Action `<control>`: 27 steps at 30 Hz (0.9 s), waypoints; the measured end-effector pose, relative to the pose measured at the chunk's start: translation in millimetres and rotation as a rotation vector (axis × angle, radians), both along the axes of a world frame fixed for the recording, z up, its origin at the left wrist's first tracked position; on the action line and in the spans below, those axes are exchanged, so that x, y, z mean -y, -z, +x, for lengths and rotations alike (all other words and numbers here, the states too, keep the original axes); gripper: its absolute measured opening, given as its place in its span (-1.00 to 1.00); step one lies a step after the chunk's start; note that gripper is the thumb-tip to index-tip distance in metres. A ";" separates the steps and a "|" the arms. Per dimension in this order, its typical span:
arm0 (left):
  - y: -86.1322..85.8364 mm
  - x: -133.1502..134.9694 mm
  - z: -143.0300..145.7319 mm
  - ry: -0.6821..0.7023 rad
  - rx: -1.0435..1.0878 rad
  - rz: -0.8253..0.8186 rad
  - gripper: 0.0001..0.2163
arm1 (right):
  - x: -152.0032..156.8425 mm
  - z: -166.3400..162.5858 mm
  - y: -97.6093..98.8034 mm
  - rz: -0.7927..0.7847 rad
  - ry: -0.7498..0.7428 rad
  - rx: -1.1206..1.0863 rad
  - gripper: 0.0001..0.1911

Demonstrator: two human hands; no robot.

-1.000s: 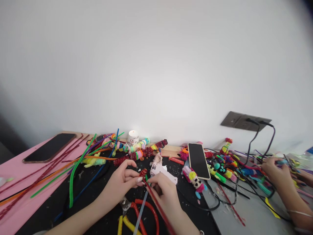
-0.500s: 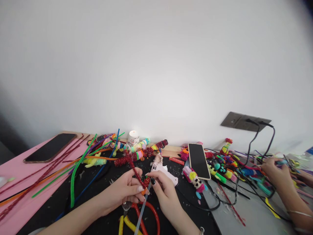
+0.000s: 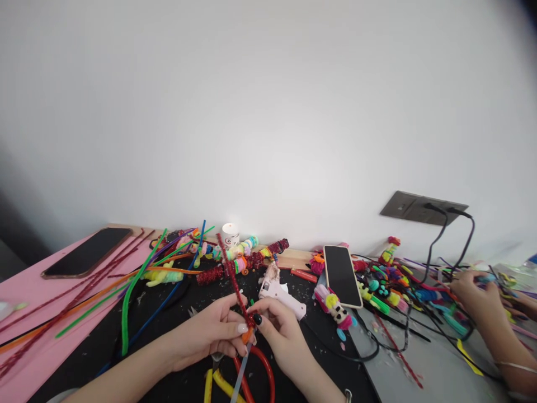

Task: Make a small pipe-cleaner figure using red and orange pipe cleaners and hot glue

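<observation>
Over a black mat (image 3: 176, 330), the left hand (image 3: 218, 327) and right hand (image 3: 282, 333) pinch a red pipe cleaner (image 3: 232, 275) whose free end points up toward the wall (image 3: 268, 123), with an orange bit (image 3: 247, 337) below their fingertips. A white glue gun (image 3: 286, 299) lies just beyond the right hand, and red handles (image 3: 268, 366) and yellow handles (image 3: 208, 386) show beneath the wrists. One phone (image 3: 88, 252) rests on pink paper (image 3: 46, 341) at left; at right, near a pale-edged phone (image 3: 343, 278) and a fuzzy doll (image 3: 335, 311), another person's hand (image 3: 474, 291) reaches among colourful pieces (image 3: 390, 285).

Wall (image 3: 277, 129) brightest mid-frame, left edge dim (blurry)
</observation>
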State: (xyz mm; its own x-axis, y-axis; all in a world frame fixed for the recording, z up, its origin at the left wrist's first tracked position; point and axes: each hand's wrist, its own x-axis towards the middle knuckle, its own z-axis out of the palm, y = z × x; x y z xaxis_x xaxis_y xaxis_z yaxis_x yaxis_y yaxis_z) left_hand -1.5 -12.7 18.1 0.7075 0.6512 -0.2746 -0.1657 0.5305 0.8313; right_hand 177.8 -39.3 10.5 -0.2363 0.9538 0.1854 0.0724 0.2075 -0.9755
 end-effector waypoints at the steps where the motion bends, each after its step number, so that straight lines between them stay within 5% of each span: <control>1: -0.4 -0.4 0.3 -0.003 -0.005 0.007 -0.69 | -0.3 -0.7 -0.2 -0.023 0.006 -0.022 -0.81; 27: 11.6 7.2 11.4 -0.211 -0.206 0.412 -0.79 | -6.7 1.1 8.3 -0.104 0.176 -0.016 -0.64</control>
State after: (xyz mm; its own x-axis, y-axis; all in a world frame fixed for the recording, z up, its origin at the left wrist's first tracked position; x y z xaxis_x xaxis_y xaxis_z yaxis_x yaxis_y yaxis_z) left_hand 9.9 -19.8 6.5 0.5069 0.8578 -0.0845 -0.0449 0.1241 0.9912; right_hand 178.9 -32.6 2.2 -0.0619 0.9944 0.0861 0.0826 0.0911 -0.9924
